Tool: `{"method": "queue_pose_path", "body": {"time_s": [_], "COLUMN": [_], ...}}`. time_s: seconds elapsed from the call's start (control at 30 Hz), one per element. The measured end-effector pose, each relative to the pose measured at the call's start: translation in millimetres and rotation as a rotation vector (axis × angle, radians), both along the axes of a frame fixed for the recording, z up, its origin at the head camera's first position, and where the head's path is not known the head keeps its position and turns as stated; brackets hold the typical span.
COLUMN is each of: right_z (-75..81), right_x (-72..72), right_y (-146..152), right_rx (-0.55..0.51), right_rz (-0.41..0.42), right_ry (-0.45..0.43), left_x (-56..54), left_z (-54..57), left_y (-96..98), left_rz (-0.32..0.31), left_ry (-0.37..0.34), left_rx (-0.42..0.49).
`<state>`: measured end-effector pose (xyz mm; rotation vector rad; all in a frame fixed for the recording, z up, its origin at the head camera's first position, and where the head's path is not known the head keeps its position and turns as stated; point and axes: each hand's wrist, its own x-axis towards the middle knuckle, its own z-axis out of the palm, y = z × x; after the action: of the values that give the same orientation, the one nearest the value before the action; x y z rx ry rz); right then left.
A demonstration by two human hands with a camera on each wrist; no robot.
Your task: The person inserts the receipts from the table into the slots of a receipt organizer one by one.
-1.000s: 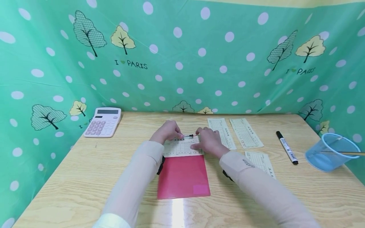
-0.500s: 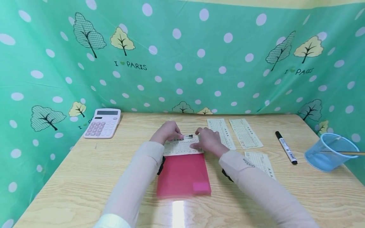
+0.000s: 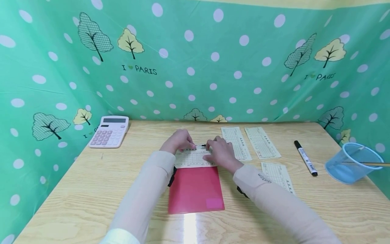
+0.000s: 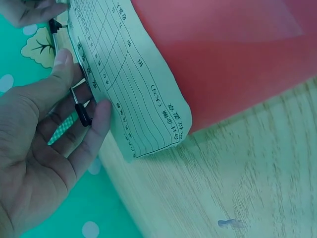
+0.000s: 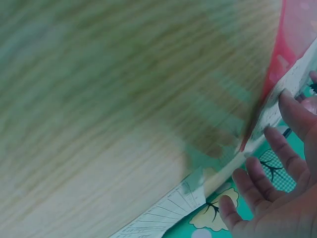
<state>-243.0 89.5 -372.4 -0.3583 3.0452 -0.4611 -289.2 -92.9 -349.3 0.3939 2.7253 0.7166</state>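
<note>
A printed paper slip point(image 3: 192, 160) lies across the top of a red plastic folder point(image 3: 195, 189). Along the slip's far edge runs a thin metal clip bar point(image 3: 200, 145) with black ends. My left hand point(image 3: 179, 139) pinches this bar between thumb and fingers; in the left wrist view, one black end point(image 4: 83, 115) sits among the fingers. My right hand point(image 3: 223, 152) holds the slip's far right corner, thumb on top and index finger at the edge, close to the bar's other black end. How the bar is fixed to the folder is hidden.
Three more printed slips, including one lying at the back point(image 3: 236, 142), are right of the folder. Beyond them are a black-capped marker point(image 3: 305, 158) and a blue mesh pen cup point(image 3: 342, 169), tipped over. A calculator point(image 3: 109, 132) is at the back left, before a green curtain point(image 3: 195, 67).
My right hand's fingers have shifted slightly left, toward the black end of the clip bar. My left hand keeps its place, and the slip and folder have barely moved.
</note>
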Motion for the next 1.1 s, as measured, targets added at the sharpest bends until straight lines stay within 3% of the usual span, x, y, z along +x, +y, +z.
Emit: {"method": "queue_pose_path", "body": {"time_s": [0.8, 1.1], "right_z": [3.9, 2.7], "right_x": [1.1, 1.2], "right_y": [-0.6, 1.0], "right_rx": [0.032, 0.029], "right_rz": [-0.016, -0.019], "right_ry": [-0.031, -0.029], "left_x": [4.9, 4.2], "left_z": [-1.6, -6.8], "left_y": [-2.3, -0.5], "left_rz": [0.018, 0.053], "left_ry": [0.014, 0.014], "left_rx": [0.042, 0.055]}}
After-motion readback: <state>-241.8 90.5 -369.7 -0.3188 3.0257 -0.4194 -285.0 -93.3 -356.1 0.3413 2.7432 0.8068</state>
